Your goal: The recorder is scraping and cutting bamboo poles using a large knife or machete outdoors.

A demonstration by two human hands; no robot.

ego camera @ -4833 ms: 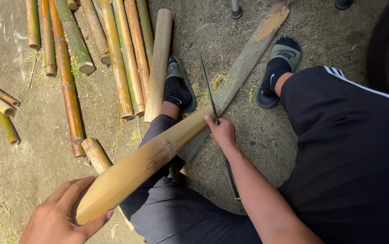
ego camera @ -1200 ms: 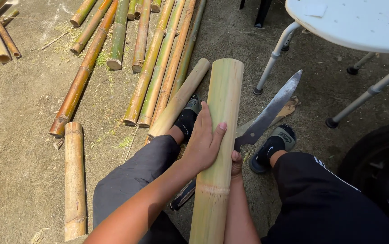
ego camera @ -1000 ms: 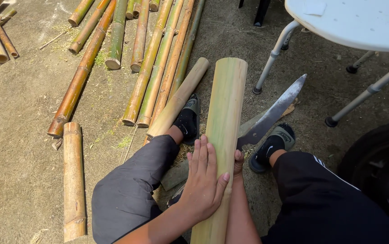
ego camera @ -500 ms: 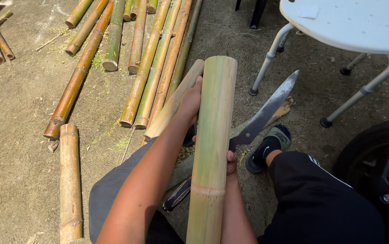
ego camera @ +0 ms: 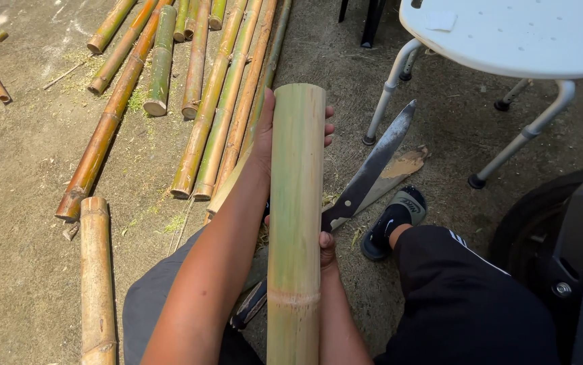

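A thick bamboo section (ego camera: 296,223) is held upright in the middle of the view, its skin smooth and pale green, fading to yellow-brown near a raised ring joint low on the stalk. Its top end is cut flat. The left hand (ego camera: 268,138) is wrapped around the upper part from behind, the palm hidden and the fingertips (ego camera: 329,128) seen curling round the right edge, so the grip is closed on the bamboo. The right hand (ego camera: 327,249) is pressed against the lower right side of the stalk, just above the joint; only the knuckles are seen, and it appears to be closed on the dark handle of a long knife (ego camera: 366,177), though the grip itself is mostly hidden. The knife's flat grey steel blade is angled up and to the right, ending in a pointed tip near a white chair leg (ego camera: 389,91). The chair (ego camera: 508,40) has a smooth plastic seat and tubular metal legs. Behind the blade, a split wooden slat (ego camera: 400,169) lies on the rough, dusty ground (ego camera: 28,169). More bamboo poles (ego camera: 203,101), green to brown and knotted, are laid side by side at upper left. A short tan piece (ego camera: 95,277) lies apart at lower left.
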